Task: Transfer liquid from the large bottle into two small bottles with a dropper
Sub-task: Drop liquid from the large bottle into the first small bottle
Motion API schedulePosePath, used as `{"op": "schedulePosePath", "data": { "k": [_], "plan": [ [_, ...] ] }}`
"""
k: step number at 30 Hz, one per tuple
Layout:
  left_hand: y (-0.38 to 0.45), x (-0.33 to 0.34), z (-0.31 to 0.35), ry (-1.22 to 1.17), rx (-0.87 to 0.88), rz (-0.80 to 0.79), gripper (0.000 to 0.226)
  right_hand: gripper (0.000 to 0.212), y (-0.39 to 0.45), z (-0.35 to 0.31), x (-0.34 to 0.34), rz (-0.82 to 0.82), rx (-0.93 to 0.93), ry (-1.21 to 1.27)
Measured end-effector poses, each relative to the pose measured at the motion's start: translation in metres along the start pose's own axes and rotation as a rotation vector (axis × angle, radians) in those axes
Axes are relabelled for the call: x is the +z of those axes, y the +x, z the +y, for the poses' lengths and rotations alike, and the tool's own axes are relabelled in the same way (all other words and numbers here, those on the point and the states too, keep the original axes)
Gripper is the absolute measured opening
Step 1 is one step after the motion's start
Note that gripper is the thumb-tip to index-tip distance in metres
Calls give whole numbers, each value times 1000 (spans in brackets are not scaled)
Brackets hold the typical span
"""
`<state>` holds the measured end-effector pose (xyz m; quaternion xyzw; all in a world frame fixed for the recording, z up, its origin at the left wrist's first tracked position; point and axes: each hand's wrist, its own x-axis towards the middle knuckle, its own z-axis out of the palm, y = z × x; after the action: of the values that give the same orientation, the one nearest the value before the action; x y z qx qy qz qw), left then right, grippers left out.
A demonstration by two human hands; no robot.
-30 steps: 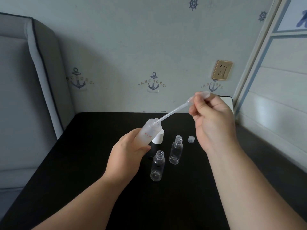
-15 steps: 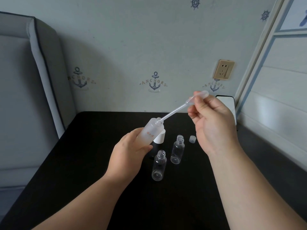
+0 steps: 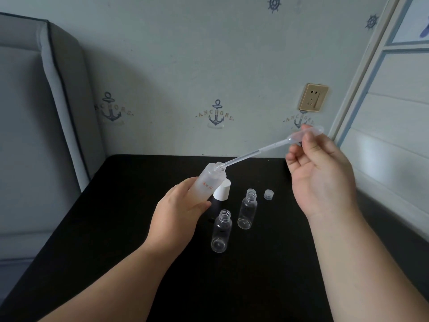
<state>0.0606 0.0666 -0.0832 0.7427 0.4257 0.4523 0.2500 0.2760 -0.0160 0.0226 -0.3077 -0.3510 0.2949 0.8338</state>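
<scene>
Withdrawn since earlier: dropper (image 3: 262,151), tip now just at mouth of large bottle (image 3: 209,182). Pinched by bulb in right hand (image 3: 320,173); axis slanting down-left toward left hand (image 3: 178,212), closed round tilted bottle. Below, mid-desk: two small bottles (image 3: 221,231), uncapped, apparently empty.

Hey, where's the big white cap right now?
In the head view, the white cap stands on the black table near the middle, just behind the frosted bottle in the left hand, left of the two small bottles.
</scene>
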Motion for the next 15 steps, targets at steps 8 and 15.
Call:
{"op": "schedulePosePath", "data": {
  "k": [8,15],
  "plan": [
    [0,0,-3,-100,-70,6,53,12,-1,-3,-19,72,-27,50],
    [0,-2,-3,-133,-62,11,48,14,-9,24,-40,93,43,161]
  ]
}}
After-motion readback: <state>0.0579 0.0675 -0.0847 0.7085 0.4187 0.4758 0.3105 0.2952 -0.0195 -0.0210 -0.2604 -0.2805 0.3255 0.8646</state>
